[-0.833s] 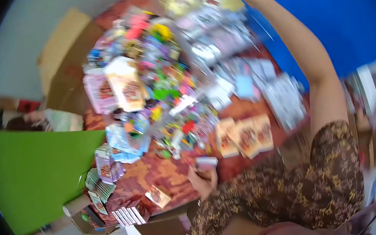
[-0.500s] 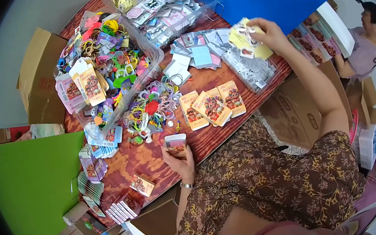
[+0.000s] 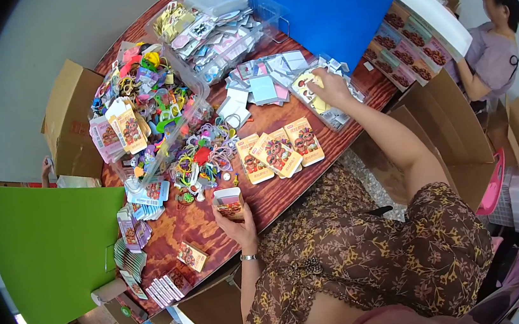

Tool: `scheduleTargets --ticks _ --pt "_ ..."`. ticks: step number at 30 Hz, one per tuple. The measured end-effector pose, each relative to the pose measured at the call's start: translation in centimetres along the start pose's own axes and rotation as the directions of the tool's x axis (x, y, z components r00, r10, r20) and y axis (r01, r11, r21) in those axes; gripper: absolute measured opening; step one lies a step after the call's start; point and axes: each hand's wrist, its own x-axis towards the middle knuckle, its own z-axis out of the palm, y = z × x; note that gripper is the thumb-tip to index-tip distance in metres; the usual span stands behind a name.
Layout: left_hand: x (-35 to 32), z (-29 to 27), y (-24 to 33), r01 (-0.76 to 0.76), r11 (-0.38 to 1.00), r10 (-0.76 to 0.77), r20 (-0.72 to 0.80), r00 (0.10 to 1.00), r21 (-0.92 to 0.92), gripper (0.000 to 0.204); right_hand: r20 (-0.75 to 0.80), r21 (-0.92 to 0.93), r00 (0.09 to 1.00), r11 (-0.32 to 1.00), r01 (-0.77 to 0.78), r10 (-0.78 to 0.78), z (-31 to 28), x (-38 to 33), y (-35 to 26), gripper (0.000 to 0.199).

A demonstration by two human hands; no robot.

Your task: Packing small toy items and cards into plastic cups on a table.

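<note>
My left hand (image 3: 238, 229) grips a small orange carton (image 3: 229, 206), whose top is open toward me and shows a pinkish inside. My right hand (image 3: 332, 88) reaches over a clear plastic tray (image 3: 340, 126) of small white and silvery packets. Its fingers are closed on yellow printed sheets (image 3: 306, 92), which lie over the packets. Between my hands, several flat orange cartons (image 3: 277, 151) overlap near the table's edge. A heap of colourful hair ties (image 3: 203, 162) is just beyond my left hand.
Two clear bins stand at the back: one of colourful trinkets (image 3: 159, 96), one of small packets (image 3: 219, 32). Loose cards (image 3: 262, 89) lie before them. Stacked small boxes (image 3: 165, 289) sit at the near left. Another person (image 3: 489, 40) is at the far right.
My right hand has moved left and down to the clear tray, bringing the yellow sheets lower over the packets. My left hand still holds the carton. The whole view has shifted slightly.
</note>
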Motion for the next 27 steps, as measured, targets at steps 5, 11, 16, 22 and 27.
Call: scheduleTargets --ticks 5,11,16,22,27 --pt "0.0 0.1 -0.3 -0.025 0.996 0.026 -0.016 1.0 0.084 0.083 0.291 -0.28 0.95 0.96 -0.026 0.11 -7.0 -0.7 -4.0 0.066" --pt "-0.5 -0.3 -0.5 -0.059 0.997 0.062 -0.042 0.997 0.048 0.082 0.177 -0.334 0.984 0.942 0.041 0.021 -9.8 -2.3 -2.6 0.041" --pt "-0.9 -0.7 -0.4 0.13 0.978 -0.132 -0.001 0.991 -0.162 0.076 -0.094 -0.21 0.968 0.955 0.209 -0.232 -8.2 -2.8 2.7 0.019" --pt "-1.1 1.6 0.6 0.124 0.965 -0.138 -0.043 0.99 -0.229 0.077 0.063 0.415 0.905 0.835 0.36 -0.421 -8.6 -9.1 -10.0 0.017" --pt "0.2 2.1 3.8 0.09 0.989 -0.098 -0.067 0.993 -0.114 0.076 -0.06 0.134 0.662 0.651 0.747 -0.747 -3.8 -8.9 -11.7 0.018"
